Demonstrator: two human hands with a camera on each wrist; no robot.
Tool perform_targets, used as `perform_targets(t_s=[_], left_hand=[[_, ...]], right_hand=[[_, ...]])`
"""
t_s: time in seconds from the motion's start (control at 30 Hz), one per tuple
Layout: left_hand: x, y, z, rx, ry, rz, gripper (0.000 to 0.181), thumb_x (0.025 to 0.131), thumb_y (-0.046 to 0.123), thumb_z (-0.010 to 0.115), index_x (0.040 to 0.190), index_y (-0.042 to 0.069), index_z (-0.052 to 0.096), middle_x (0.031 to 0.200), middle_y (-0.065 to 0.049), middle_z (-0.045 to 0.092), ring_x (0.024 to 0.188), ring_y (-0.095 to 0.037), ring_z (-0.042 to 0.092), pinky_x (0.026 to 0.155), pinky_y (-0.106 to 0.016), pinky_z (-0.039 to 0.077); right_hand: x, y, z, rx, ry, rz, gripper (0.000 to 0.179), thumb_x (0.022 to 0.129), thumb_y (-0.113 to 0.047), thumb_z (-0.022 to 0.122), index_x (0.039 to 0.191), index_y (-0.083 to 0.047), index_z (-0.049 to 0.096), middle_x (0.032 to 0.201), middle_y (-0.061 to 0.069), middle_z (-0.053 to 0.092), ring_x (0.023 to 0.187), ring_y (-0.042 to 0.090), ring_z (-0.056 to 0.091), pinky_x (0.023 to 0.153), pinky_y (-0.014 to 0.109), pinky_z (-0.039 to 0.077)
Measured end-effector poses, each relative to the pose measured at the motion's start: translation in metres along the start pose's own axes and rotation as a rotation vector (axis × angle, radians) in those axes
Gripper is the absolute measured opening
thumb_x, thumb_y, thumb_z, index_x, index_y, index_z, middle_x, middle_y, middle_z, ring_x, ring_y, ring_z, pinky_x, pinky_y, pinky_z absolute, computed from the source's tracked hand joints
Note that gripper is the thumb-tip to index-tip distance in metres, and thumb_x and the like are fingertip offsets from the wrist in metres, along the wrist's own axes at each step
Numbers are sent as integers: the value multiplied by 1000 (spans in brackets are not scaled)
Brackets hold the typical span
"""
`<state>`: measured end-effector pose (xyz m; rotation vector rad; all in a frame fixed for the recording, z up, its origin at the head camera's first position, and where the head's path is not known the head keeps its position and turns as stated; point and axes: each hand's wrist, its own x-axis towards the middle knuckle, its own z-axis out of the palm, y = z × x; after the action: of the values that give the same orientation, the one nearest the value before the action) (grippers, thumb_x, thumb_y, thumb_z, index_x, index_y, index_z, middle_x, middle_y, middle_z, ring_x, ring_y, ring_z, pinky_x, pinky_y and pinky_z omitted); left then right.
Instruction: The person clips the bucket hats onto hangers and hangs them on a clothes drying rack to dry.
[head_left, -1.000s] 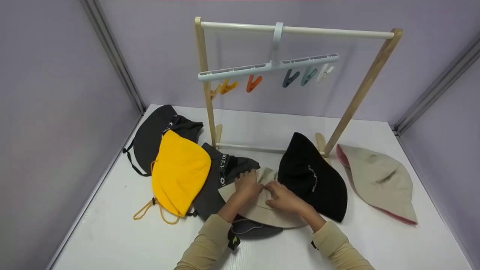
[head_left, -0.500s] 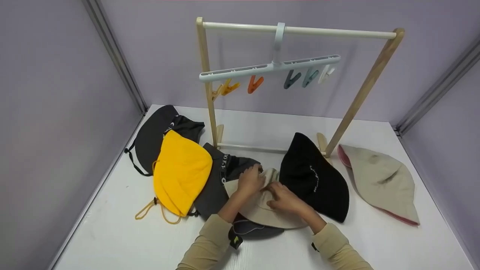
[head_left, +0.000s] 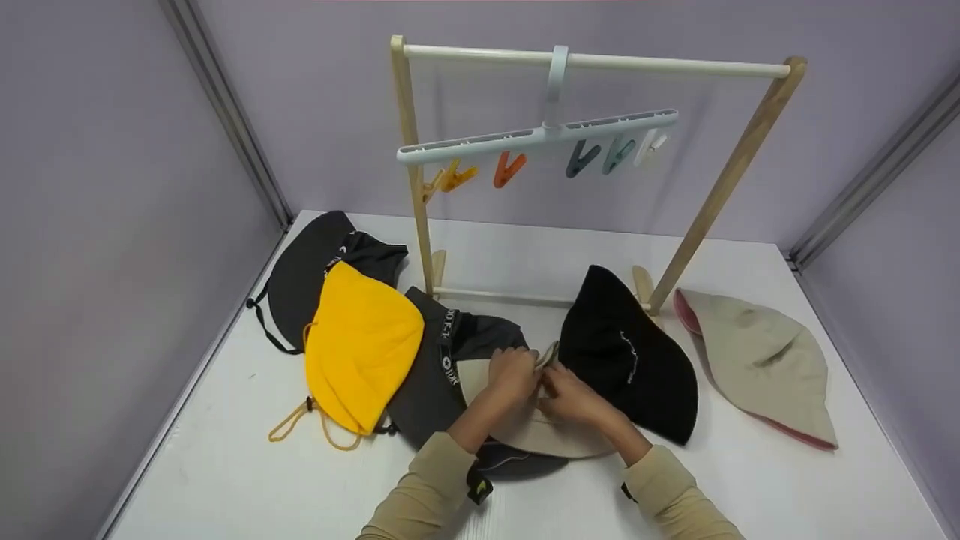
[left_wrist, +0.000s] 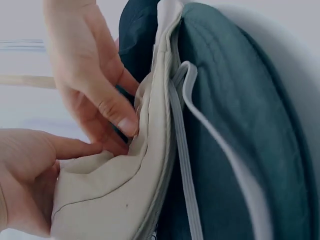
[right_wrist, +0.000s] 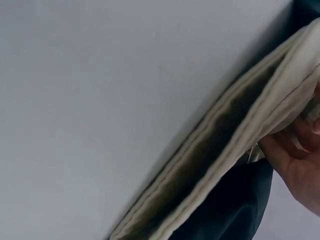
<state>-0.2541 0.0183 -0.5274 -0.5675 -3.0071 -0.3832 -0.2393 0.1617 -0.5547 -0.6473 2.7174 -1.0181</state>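
A beige bucket hat (head_left: 551,439) lies in the middle of the table, partly over a dark grey cap (head_left: 424,394) with a lettered band. My left hand (head_left: 514,373) pinches fabric at the crown, its fingertips hidden by the hand in the head view. Close to its right, my right hand (head_left: 574,397) holds the crown with curled fingers. The left wrist view has the right thumb (left_wrist: 127,126) pressed on the beige fabric and a grey cord (left_wrist: 225,150) over the dark cap. Along the right wrist view runs the brim (right_wrist: 220,165), folded double with a gap between its layers.
A black bucket hat (head_left: 622,367) adjoins on the right, with another beige hat (head_left: 772,367) farther over. A yellow hat (head_left: 364,345) and a second dark cap (head_left: 304,277) lie left. Behind stands a wooden rack (head_left: 724,187) bearing a hanger (head_left: 472,148) with several coloured clips (head_left: 508,171).
My left hand has shifted right, closer to the right hand, drawing the beige brim along and exposing more of the dark cap's lettering. The right hand has hardly moved.
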Motion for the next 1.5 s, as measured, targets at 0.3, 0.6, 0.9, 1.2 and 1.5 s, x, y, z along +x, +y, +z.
perform_targets(t_s=[0.3,0.6,0.9,1.2,1.5], left_hand=[[-7,-8,-9,-143,73,39,16,85,19,65,98,11,70,83,-2,61,78,-20,59,68,-35,45],[-18,-15,-21,-252,111,68,17,79,14,71,96,15,71,79,1,57,73,-18,58,59,-32,45],[-27,-17,-33,-328,169,98,18,78,11,72,95,15,72,76,2,55,68,-16,56,57,-32,45],[-27,-27,-42,-373,220,83,17,78,10,71,95,15,73,74,5,53,64,-12,53,55,-29,43],[-23,-43,-57,-522,228,36,18,77,8,72,95,10,73,74,4,52,65,-12,51,57,-28,40]], right_hand=[[0,-3,-5,278,276,187,35,84,0,58,118,1,48,106,14,59,97,28,57,80,40,45],[-3,-8,-19,341,304,240,54,88,-4,57,134,3,30,105,15,56,92,26,58,66,34,49],[-6,-11,-30,278,310,216,50,87,-3,59,133,-1,40,97,9,57,79,20,58,62,34,49],[-8,-3,-40,233,338,205,39,87,-3,58,125,-1,49,93,9,58,72,16,55,60,29,45],[-8,-7,-51,154,490,33,14,81,0,65,94,-6,62,81,-1,54,71,15,54,64,29,45]])
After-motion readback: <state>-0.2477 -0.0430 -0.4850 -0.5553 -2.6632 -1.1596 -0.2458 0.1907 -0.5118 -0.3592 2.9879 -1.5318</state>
